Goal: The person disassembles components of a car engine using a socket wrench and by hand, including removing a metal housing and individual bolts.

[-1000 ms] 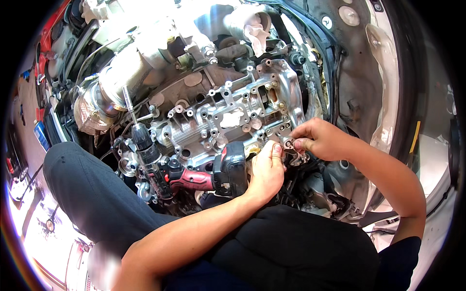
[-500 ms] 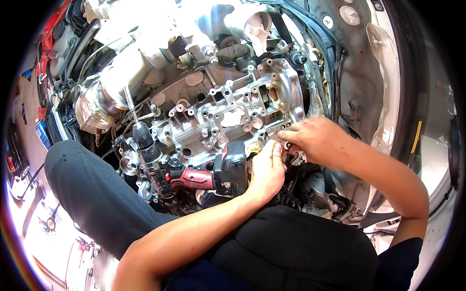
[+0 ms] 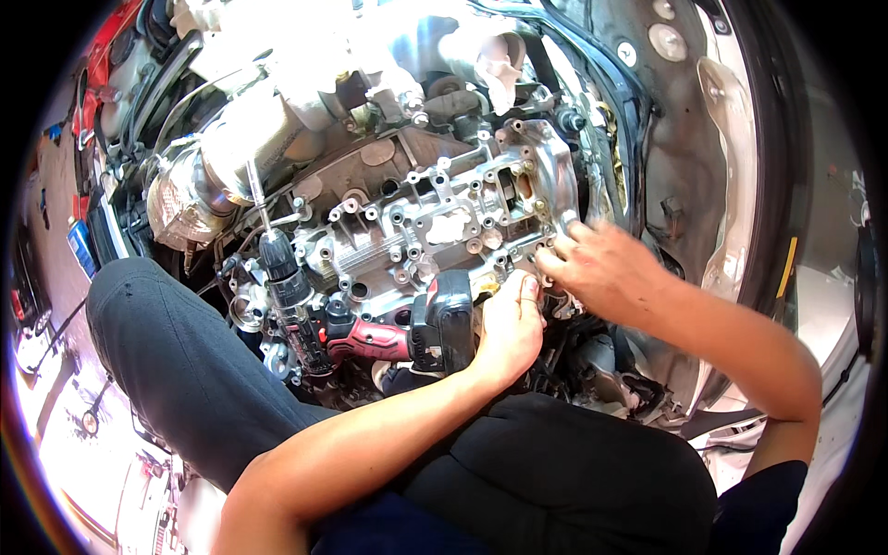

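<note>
A bare metal cylinder head [image 3: 555, 166], studded with bosses and bolt holes, spans the middle of the view. At its lower right edge my left hand [image 3: 507, 330] is closed, thumb up, round something I cannot make out. My right hand [image 3: 599, 268] is just right of it, fingers bent down onto the head's edge, slightly blurred; what they grip is hidden. A red and black cordless drill [image 3: 367, 340] lies across the lower left of the head, its battery [image 3: 446, 321] beside my left hand and a long steel attachment [image 3: 256, 196] pointing up from its chuck.
A foil-clad round exhaust part [image 3: 183, 208] sits upper left, pipes and hoses above. My bent knee [image 3: 157, 333] in dark trousers rises at the left. A dented body panel [image 3: 680, 157] runs down the right; a blue can [image 3: 80, 247] stands at far left.
My right hand has shifted up and over the head's edge, its fingers spreading a little from the earlier pinch. My left hand stays put. The engine appears slightly shifted in view.
</note>
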### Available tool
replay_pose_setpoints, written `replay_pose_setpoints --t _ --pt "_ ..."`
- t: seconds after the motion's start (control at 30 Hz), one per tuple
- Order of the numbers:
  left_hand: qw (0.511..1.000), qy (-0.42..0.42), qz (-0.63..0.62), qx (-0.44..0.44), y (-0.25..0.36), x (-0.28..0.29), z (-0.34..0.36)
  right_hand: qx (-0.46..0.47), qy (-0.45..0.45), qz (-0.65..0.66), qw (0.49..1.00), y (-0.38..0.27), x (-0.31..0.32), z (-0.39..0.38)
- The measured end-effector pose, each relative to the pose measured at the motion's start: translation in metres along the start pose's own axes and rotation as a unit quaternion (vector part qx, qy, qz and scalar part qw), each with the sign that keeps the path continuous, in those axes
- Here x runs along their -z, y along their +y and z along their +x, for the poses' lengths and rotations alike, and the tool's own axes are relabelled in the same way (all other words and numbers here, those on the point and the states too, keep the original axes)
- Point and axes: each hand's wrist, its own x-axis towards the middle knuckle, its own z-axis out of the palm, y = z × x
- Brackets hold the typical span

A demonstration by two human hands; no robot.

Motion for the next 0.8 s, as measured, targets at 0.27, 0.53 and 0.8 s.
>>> replay_pose_setpoints --t 0.27,0.53,0.8 --pt "0.999 -0.003 -0.027 0.022 0.005 0.001 -0.001 -0.006 -0.027 0.0 1.0 -0.004 -0.006 -0.002" --pt "1.0 0.005 -0.011 -0.009 0.001 0.001 0.001 0.191 0.047 -0.242 0.95 0.011 0.012 0.018" --pt "1.0 -0.007 -0.017 0.004 0.002 0.0 0.001 0.009 -0.092 -0.052 0.994 0.002 0.014 0.011"
